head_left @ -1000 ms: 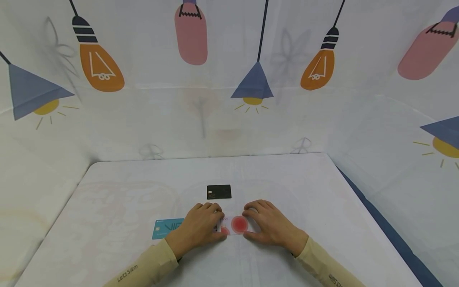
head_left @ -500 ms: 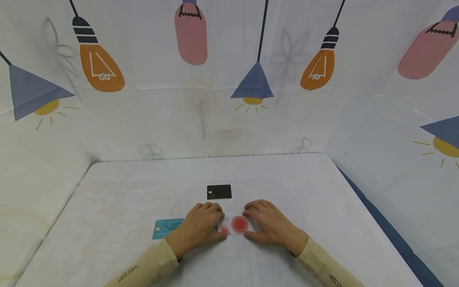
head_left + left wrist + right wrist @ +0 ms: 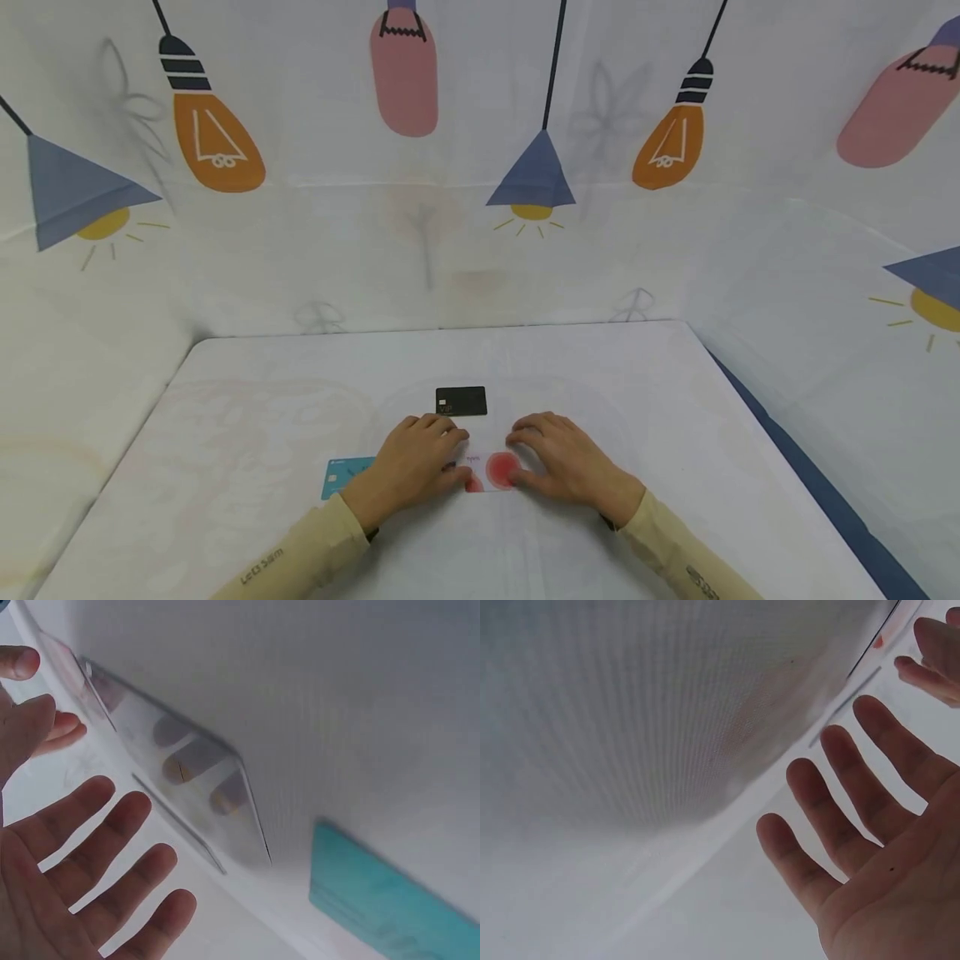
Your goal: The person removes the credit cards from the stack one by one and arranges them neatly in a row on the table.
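Observation:
Between my hands a white card with red circles (image 3: 502,471) lies flat on the white table. My left hand (image 3: 412,462) is over its left side with fingers spread and nearly straight. Below those fingers the left wrist view has a glossy card (image 3: 180,754) that mirrors them, beside the pinkish end of a card (image 3: 64,660). My right hand (image 3: 573,462) is at the right side of the red-circled card, thumb overlapping a circle. The right wrist view shows its fingers (image 3: 825,810) extended and apart, gripping nothing. Left of my left hand lies a teal card (image 3: 347,475), partly covered.
A black VIP card (image 3: 461,401) lies flat just beyond the hands. The white tabletop (image 3: 637,383) reaches back to a fabric wall (image 3: 337,233) printed with lamps and bulbs. Similar fabric closes both sides, with dark blue cloth (image 3: 795,467) along the right edge.
My left hand has moved slightly away and left, easing off the card's edge and covering more of the teal card. My right hand has shifted slightly, its thumb now over the red circle.

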`<state>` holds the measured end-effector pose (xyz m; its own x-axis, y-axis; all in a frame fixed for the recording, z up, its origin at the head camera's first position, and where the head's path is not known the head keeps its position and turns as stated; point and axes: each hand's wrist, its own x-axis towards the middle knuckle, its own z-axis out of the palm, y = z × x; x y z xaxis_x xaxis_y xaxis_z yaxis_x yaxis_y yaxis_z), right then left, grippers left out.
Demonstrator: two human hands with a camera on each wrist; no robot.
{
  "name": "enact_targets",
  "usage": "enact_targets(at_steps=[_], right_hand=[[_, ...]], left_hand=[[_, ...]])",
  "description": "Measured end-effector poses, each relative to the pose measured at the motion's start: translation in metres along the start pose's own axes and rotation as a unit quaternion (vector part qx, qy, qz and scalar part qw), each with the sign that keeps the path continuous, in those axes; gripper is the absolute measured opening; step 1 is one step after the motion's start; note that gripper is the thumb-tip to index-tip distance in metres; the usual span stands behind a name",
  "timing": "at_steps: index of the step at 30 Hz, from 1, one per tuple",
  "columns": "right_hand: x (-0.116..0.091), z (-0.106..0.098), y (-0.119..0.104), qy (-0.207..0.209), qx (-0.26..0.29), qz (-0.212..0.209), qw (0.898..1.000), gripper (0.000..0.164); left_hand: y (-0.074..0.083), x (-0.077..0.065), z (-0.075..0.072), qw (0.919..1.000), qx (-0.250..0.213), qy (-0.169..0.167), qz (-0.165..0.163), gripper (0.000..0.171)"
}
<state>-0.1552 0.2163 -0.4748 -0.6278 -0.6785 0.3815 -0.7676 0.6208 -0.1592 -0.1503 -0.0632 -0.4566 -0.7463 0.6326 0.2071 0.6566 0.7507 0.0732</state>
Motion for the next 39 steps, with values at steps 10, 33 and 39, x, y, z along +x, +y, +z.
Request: enact_targets(at_steps=[10, 33, 39], right_hand=[[0.012, -0.002, 0.008, -0.017, -0.004, 0.034, 0.999, 0.044], [0.066, 0.008, 0.028, -0.135, 0.006, 0.153, 0.979, 0.061], [0.078, 0.013, 0.031, -0.141, 0.001, 0.138, 0.98, 0.068]], left_hand=[[-0.022, 0.006, -0.012, 0.9979, -0.006, -0.03, -0.057, 0.048], [-0.069, 0.047, -0.006, 0.9868, -0.025, -0.105, -0.121, 0.06], [-0.073, 0.052, -0.005, 0.9839, -0.032, -0.116, -0.132, 0.061]])
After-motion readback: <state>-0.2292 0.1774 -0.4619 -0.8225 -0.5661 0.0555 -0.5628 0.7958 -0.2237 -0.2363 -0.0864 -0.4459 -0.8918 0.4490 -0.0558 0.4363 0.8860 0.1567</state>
